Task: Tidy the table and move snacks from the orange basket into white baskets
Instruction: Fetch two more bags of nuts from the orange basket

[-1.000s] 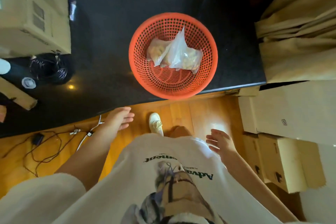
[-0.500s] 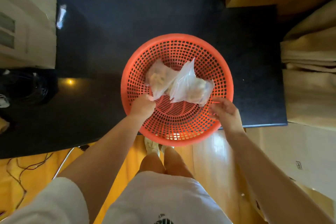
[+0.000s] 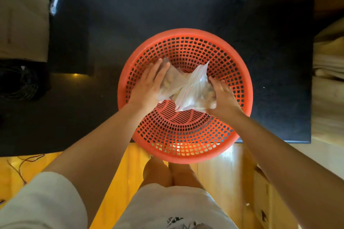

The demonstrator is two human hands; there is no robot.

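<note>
The black table (image 3: 167, 5) lay wide and bare beyond the orange basket (image 3: 186, 150), whose near rim hung past the table's front edge over the wooden floor (image 3: 119, 182). A cardboard box (image 3: 22, 15) closed off the table's left side. Inside the basket, my left hand (image 3: 149, 85) lay flat with straight fingers on the snack bags (image 3: 188, 91), while my right hand (image 3: 223, 96) curled round their right end
</note>
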